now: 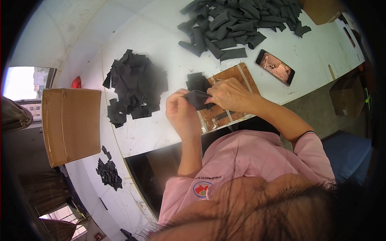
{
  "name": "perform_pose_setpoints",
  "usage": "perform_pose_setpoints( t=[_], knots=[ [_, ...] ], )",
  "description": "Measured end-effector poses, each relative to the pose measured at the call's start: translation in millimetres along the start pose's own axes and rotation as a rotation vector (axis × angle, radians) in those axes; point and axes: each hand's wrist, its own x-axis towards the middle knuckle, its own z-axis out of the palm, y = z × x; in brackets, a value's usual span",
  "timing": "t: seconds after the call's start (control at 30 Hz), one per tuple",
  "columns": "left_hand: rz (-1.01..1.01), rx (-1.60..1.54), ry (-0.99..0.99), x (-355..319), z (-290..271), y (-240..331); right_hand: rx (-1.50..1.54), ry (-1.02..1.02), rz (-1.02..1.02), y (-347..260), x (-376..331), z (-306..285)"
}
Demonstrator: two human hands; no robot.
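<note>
Between my two hands is a dark grey fabric piece (196, 99), bent so that its upper edge bows. My left hand (177, 107) pinches its left end between thumb and fingers. At the opposite end, my right hand (227, 94) grips it with curled fingers. Just beyond the hands, a flat dark piece (196, 80) lies beside a brown wooden board (244, 85) with pale strips across it. A heap of flat black fabric pieces (134, 86) spreads to the left of my left hand.
Rolled dark grey tubes (237, 28) are piled at the far side of the white table (161, 136). A phone with a lit screen (276, 66) lies at the right. On the left stands a cardboard box (72, 124), near a small heap of black scraps (108, 172).
</note>
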Motion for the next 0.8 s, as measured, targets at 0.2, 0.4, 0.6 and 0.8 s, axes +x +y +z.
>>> perform_pose_setpoints(
  t=[0.2, 0.4, 0.6, 0.8],
  knots=[
    [0.020, 0.299, -0.113, 9, 7, 8, -0.070, 0.032, -0.005, 3, -1, 4],
    [0.140, 0.416, -0.255, 10, -1, 2, -0.047, 0.054, 0.068, 6, -7, 12],
    [0.040, 0.262, -0.315, 18, -2, -5, -0.016, 0.130, 0.105, 0, -10, 11],
    [0.043, 0.246, -0.250, 8, 1, -5, -0.030, 0.144, 0.094, -2, -9, 14]
  ],
)
